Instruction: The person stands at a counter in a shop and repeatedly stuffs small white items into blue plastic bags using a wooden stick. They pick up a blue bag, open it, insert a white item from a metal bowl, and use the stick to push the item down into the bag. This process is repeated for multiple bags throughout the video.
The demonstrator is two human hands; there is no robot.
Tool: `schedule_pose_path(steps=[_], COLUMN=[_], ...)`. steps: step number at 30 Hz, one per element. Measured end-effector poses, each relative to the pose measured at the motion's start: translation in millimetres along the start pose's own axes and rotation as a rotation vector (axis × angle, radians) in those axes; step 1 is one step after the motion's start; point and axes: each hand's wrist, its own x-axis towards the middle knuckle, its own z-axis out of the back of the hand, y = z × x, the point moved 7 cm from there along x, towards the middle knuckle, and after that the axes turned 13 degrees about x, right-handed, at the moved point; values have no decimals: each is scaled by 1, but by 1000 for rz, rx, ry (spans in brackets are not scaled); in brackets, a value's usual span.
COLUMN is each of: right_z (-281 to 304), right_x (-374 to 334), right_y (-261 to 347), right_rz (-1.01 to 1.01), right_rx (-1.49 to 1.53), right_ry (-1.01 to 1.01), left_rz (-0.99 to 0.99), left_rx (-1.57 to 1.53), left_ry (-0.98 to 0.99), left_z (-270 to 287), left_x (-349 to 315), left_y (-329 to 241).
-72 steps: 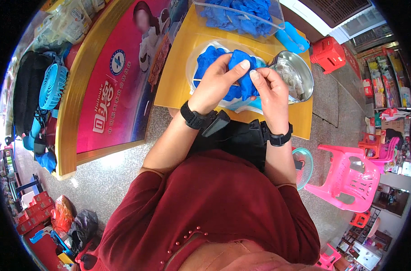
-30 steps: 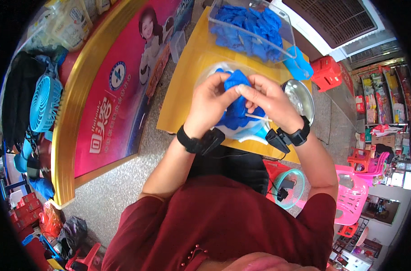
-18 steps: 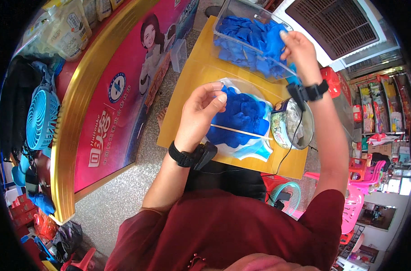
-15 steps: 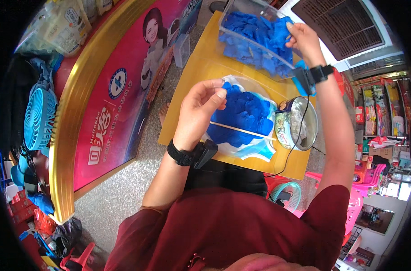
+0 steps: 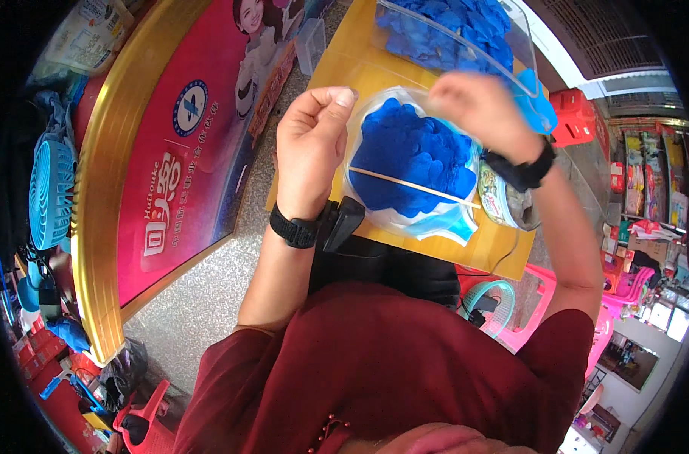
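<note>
My left hand (image 5: 312, 147) is raised at the left edge of a round pile of overlapping blue petal-like pieces (image 5: 412, 159). Its thumb and forefinger are pinched together; whatever they grip, if anything, is too small to make out. The pile lies on a white and light-blue plastic sheet (image 5: 456, 227), with a thin pale stick (image 5: 412, 186) across its near part. Over the pile's far right side hangs my right hand (image 5: 488, 113), its fingers smeared by motion. Beyond it stands a clear plastic box (image 5: 522, 34) holding many similar blue pieces (image 5: 450, 30).
A yellow wooden table (image 5: 344, 64) carries all this. A tin (image 5: 503, 200) stands right of the pile, under my right wrist. At the left is a pink counter panel with a gold edge (image 5: 102, 227). A turquoise basket (image 5: 489, 306) sits below the table's near right corner.
My right hand has come back from the clear box toward the pile. My left hand has drawn slightly left and up, off the pile's edge. The camera's view has shifted.
</note>
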Motion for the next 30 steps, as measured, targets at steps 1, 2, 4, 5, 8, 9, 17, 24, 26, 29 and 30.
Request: schedule_pose_path(steps=[1, 2, 4, 5, 8, 9, 17, 24, 26, 29, 30], right_z=[-27, -46, -63, -68, -75, -74, -26, -17, -24, -29, -28], right_x=[-9, -16, -23, -25, -17, -14, -34, -90, -102, -114, -116], right_y=[1, -6, -11, -13, -18, -19, -14, 59, 67, 59, 59], right_rz=[7, -117, -98, -94, -96, -119, -203, 227, 218, 334, 347], right_rx=[-141, -83, -258, -253, -219, -201, -8, -269, -357, -270, -221], right_ry=[80, 134, 6, -2, 15, 46, -186, -356, -276, -382, -421], left_rz=[-6, -17, -43, -56, -103, -118, -105, 280, 208, 115, 79], left_rx=[-23, -21, -12, -23, -38, -42, 117, 138, 55, -17, 41], left_ry=[-13, -7, 0, 13, 27, 26, 74, 344, 311, 289, 291], left_z=[-2, -4, -7, -8, -10, -10, -17, -46, -49, -54, -56], left_x=[-1, -2, -6, -7, -13, -15, -18, -25, -20, -22, -24], left_y=[-1, -4, -10, -13, -24, -27, -23, 21, 32, 28, 24])
